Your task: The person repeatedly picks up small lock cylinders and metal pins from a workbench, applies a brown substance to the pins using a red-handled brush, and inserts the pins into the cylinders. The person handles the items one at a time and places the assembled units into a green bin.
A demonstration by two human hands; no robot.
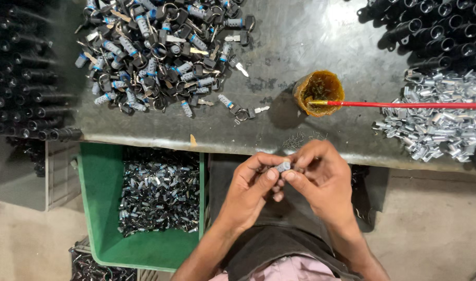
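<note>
A small silver lock cylinder [283, 166] is pinched between the fingertips of both hands, just below the workbench's front edge. My left hand [251, 190] grips it from the left with thumb and forefinger. My right hand [321, 179] closes on its right end. On the bench above lies a big heap of lock cylinders with black-headed keys and rings [157, 52]. A few loose cylinders with keys [238, 106] lie nearer the hands.
An amber grease pot [318, 92] with a red stick [404, 105] stands on the grey bench [279, 36]. Shiny metal clips [438, 117] pile at the right, black tubes [440, 31] at both back corners. A green crate [100, 208] of metal parts sits below left.
</note>
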